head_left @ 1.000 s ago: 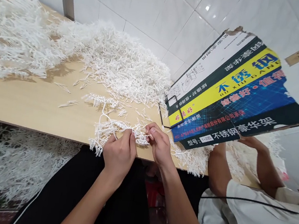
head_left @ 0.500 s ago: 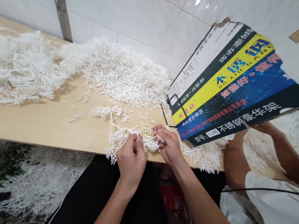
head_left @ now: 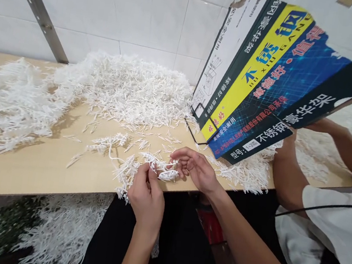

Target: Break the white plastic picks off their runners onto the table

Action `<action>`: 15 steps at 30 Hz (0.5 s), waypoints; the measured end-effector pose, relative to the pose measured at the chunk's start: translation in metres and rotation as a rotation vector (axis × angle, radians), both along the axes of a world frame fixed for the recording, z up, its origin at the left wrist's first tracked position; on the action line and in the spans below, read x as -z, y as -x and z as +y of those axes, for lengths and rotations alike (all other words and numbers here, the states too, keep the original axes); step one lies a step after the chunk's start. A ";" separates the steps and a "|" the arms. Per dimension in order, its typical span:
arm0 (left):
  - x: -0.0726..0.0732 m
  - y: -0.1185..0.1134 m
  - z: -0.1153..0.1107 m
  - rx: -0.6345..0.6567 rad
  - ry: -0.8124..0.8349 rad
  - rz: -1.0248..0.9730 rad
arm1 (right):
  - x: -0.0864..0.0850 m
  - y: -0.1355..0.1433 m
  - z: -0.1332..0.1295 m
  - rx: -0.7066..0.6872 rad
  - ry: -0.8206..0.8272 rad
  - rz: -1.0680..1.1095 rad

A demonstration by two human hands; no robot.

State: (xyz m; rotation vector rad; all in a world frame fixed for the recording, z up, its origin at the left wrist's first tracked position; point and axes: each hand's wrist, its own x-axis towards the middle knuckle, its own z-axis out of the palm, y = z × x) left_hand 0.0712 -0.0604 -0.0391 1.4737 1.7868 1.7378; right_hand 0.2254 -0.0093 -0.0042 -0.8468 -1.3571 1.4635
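Observation:
My left hand (head_left: 148,191) pinches a white branched strand (head_left: 168,174) between thumb and forefinger, just above the front edge of the table. The strand looks like moulded plastic, with many thin stick-like tips. More of it (head_left: 124,170) trails to the left over the tabletop. My right hand (head_left: 195,169) is at the strand's right end, its fingers curved and apart; whether a fingertip touches the strand is hard to see. Loose white sticks (head_left: 143,145) lie scattered behind both hands.
A large heap of white sticks (head_left: 136,91) lies against the tiled wall, with tangled strands (head_left: 13,100) to its left. A torn printed cardboard sheet (head_left: 261,87) stands at the right. Beyond it are another person's arms (head_left: 292,166). More white strands (head_left: 58,224) hang below the table (head_left: 25,176).
My right hand's fingers have gone from a pinch at the strand's end to spread apart. The left hand still grips the strand. The camera view has tilted and shifted.

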 end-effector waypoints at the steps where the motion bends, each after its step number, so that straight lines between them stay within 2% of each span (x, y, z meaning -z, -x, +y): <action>1: 0.001 -0.001 0.001 -0.015 -0.008 0.038 | -0.001 0.000 -0.001 0.006 -0.011 -0.032; 6: 0.007 -0.002 0.005 0.003 -0.144 0.339 | -0.005 0.002 -0.002 0.088 -0.039 -0.209; 11: 0.004 0.001 0.005 0.160 -0.163 0.543 | 0.001 0.003 0.004 0.199 0.000 -0.124; 15: 0.001 0.004 0.005 0.237 -0.158 0.584 | 0.008 0.002 0.007 0.249 0.037 -0.072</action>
